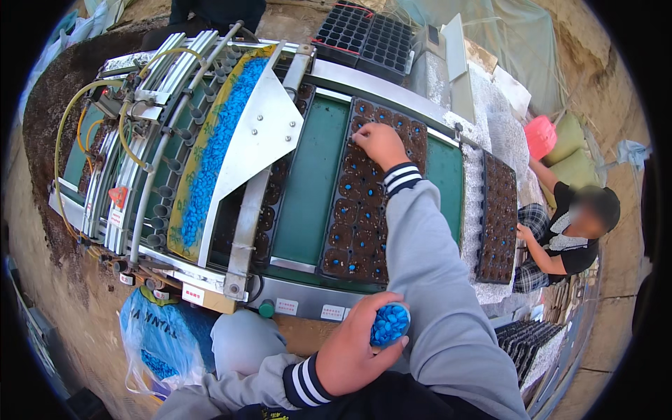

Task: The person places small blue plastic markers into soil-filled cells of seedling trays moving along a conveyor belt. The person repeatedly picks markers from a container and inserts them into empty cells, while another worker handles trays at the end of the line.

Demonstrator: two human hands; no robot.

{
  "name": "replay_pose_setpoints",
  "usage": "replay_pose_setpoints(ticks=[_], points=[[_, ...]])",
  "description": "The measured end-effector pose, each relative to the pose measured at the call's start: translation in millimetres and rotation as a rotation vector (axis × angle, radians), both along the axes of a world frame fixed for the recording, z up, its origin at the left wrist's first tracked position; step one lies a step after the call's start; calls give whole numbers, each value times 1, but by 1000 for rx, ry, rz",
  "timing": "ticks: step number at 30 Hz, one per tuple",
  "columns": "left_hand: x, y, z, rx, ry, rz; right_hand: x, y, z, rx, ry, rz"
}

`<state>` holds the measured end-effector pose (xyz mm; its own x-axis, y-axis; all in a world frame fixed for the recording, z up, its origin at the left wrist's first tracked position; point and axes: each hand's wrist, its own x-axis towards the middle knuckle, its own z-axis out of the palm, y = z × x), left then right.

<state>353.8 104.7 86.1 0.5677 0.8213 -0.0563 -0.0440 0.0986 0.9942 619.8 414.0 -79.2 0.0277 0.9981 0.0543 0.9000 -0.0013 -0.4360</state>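
My left hand (pixel 349 344) holds a small round cup full of blue-coated seeds (pixel 390 324) close to my body. Stretched forward, my right hand (pixel 381 143) is over the upper left part of a black seedling tray (pixel 362 210), its thumb and fingertips pinched together; whether a seed is between them I cannot tell. Dark soil fills the tray's cells, and blue seeds lie in many of them. The tray rests on a green conveyor belt (pixel 310 178). To its left, a seeding machine (pixel 157 152) carries a long trough of blue seeds (pixel 223 142).
A person (pixel 567 236) at the right holds another filled tray (pixel 497 215) by its edge. Stacked empty trays (pixel 362 39) stand beyond the conveyor. A plastic bag with blue seeds (pixel 163 341) hangs at the lower left. More black trays (pixel 530 341) are at the lower right.
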Motion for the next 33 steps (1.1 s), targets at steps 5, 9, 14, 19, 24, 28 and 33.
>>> replay_pose_setpoints(ticks=[5,9,14,19,24,28,33], points=[[-1,0,2,-3,15,-43,30,-89,13,11,102,-75],[-1,-4,0,-20,-25,-131,24,-208,41,-48,215,32],[4,-10,1,-48,-32,-318,-22,-318,60,-232,232,20],[6,-17,1,-27,-37,-319,-34,-332,49,-367,59,153],[5,-22,-1,-31,-36,-285,-20,-331,56,-281,-6,66],[5,-24,-1,-30,-53,-236,-32,-318,62,-255,206,25],[3,-27,-4,-34,-117,-194,-70,-316,55,-433,529,171]])
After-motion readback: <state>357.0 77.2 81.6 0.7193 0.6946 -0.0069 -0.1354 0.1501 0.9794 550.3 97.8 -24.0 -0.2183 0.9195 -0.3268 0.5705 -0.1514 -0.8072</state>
